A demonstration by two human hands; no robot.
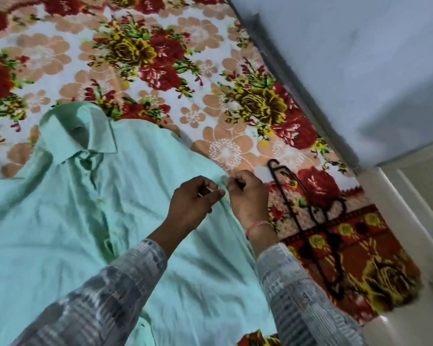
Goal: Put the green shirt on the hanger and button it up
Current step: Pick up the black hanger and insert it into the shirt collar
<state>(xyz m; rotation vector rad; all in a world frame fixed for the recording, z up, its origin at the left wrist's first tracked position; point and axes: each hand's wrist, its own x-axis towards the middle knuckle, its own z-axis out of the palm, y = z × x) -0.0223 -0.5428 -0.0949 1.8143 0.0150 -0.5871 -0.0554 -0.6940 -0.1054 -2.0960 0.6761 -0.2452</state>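
A pale green shirt (85,208) lies spread front-up on a flowered bedspread, its collar at the upper left. My left hand (194,199) and my right hand (246,193) meet at the shirt's right edge, near the shoulder. Each pinches a fold of the green cloth between fingers and thumb. A black hanger (308,208) lies flat on the bedspread just right of my right hand, its hook pointing up toward the wall. The hanger is apart from the shirt.
The flowered bedspread (160,58) covers the bed all around the shirt. A pale blue wall (348,58) runs along the bed's right side. Light floor (423,221) shows at the far right past the bed's edge.
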